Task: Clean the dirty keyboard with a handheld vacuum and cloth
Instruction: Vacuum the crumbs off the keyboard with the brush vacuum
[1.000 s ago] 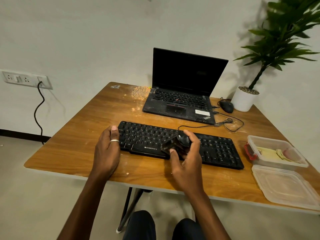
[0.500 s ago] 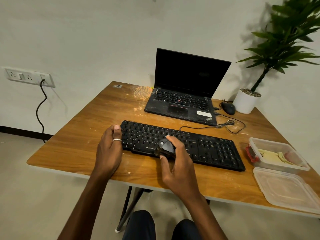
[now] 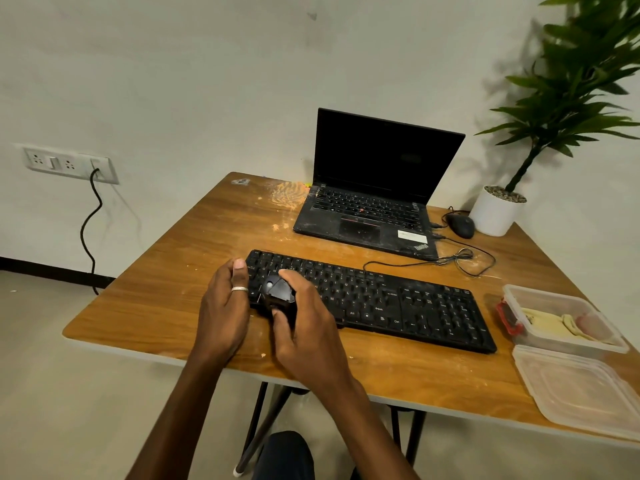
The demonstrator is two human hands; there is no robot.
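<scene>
A black keyboard (image 3: 398,303) lies across the middle of the wooden table (image 3: 180,271), dusted with pale crumbs. My right hand (image 3: 308,330) grips a small black handheld vacuum (image 3: 277,294) and holds it over the keyboard's left end. My left hand (image 3: 225,310), with a ring on one finger, rests on the table against the keyboard's left edge, thumb up at the corner. A yellowish cloth (image 3: 550,325) lies in a clear plastic box (image 3: 561,341) at the right.
An open black laptop (image 3: 370,209) stands behind the keyboard, with a black mouse (image 3: 460,226) and a white plant pot (image 3: 495,209) to its right. A loose cable (image 3: 464,261) curls between laptop and keyboard. A clear lid (image 3: 581,389) lies at the front right corner.
My right hand has slid the vacuum leftward along the keyboard, from its middle to its left end beside my left hand. My left hand has stayed at the keyboard's left edge.
</scene>
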